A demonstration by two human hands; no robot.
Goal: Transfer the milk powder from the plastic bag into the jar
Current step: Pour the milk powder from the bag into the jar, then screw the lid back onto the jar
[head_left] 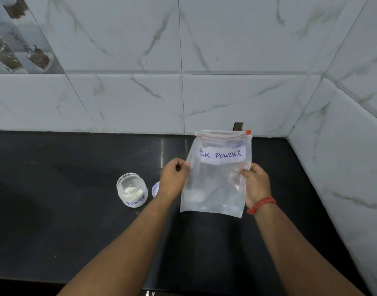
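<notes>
A clear zip-lock plastic bag (217, 180) labelled "MILK POWDER" is held upright above the black counter, its red zip strip at the top. Only a faint white residue shows inside it. My left hand (172, 180) pinches its left edge and my right hand (257, 184), with a red thread on the wrist, pinches its right edge. To the left stands a small clear jar (132, 190), lid off, with white powder in its bottom and a "POWDER" label. A white lid (156, 189) lies just right of the jar, partly hidden behind my left hand.
The black stone counter (76, 210) runs from left to right and ends at a marble-tiled back wall (183, 99) and a tiled side wall (343, 167) on the right. The counter's front edge lies near the bottom of the view.
</notes>
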